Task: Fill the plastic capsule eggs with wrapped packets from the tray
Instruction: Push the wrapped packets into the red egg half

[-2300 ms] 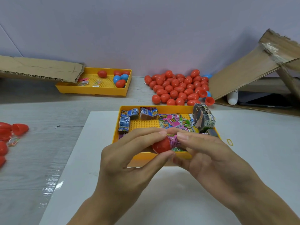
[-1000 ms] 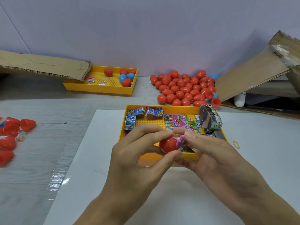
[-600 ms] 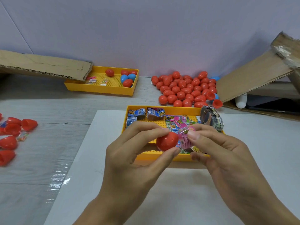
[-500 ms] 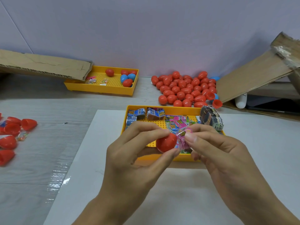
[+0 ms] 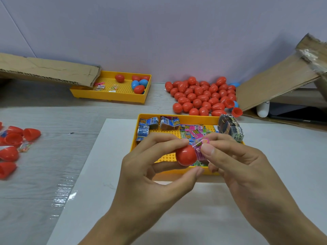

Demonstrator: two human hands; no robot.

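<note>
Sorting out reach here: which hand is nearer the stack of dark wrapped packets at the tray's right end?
Right. The right hand sits just in front of the stack of dark wrapped packets, pinching a pink packet; the left hand, holding the red capsule half, is farther left.

flattened cardboard sheet (image 5: 49,69) at far left of the grey bench (image 5: 44,174); cardboard box flap (image 5: 279,80) at right, white cylinder (image 5: 263,109) beneath; white sheet (image 5: 109,191) under the middle.
</note>
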